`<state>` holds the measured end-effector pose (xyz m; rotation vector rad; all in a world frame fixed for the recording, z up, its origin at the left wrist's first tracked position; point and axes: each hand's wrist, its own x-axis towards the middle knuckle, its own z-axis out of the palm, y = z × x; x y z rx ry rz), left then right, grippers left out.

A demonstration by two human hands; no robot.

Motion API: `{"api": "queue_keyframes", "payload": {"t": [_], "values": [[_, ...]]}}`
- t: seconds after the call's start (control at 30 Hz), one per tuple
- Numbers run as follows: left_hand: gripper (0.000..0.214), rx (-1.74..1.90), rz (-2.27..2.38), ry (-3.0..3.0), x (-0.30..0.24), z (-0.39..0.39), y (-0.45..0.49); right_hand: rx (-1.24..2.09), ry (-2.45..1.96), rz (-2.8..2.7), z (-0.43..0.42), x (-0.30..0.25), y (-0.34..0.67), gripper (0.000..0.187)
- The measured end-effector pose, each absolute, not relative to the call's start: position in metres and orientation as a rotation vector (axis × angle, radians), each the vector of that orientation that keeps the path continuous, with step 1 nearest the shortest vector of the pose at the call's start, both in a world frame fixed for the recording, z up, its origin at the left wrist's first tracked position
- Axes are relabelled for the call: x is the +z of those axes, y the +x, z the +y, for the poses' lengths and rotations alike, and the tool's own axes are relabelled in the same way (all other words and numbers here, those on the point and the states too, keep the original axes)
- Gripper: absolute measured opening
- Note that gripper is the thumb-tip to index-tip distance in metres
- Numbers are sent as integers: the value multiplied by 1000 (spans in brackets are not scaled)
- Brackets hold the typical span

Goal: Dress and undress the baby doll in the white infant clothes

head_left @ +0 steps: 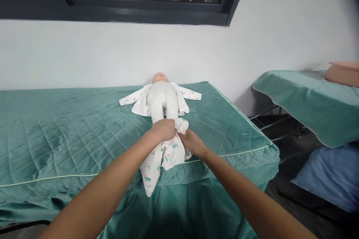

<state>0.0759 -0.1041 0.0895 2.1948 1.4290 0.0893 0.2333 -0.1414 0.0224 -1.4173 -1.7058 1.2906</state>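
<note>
A baby doll [162,99] lies on its back on the green quilted bed [70,119], head toward the wall. An open white printed top [183,95] is spread under its body. My left hand [163,129] is closed around the doll's feet and the bunched waist of small white printed trousers [164,157]. My right hand [193,143] grips the same trousers from the right side. The trouser legs trail toward me over the bed's front edge.
A white wall with a dark-framed window [126,3] runs behind the bed. To the right stands a second bed with a green cover [308,97], a pink pillow [343,73] and a blue sheet [331,175] below. A dark floor gap separates the beds.
</note>
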Motion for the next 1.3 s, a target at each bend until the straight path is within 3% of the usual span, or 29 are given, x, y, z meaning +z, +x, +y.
{"api": "queue_keyframes", "payload": {"t": [0.2, 0.47, 0.8, 1.0, 1.3], "values": [[27, 270, 1143, 1903, 97, -105, 56, 1174, -1267, -1323, -155, 4, 234, 46], [53, 495, 768, 1164, 90, -103, 28, 1043, -1070, -1041, -126, 1, 232, 35], [25, 708, 1111, 1637, 101, -48, 38, 821, -1147, -1195, -60, 10, 232, 23], [22, 819, 1200, 1778, 100, -18, 36, 801, -1107, -1264, -29, 14, 234, 18], [22, 882, 1343, 2299, 84, -2, 56, 1145, -995, -1013, -23, -10, 246, 37]]}}
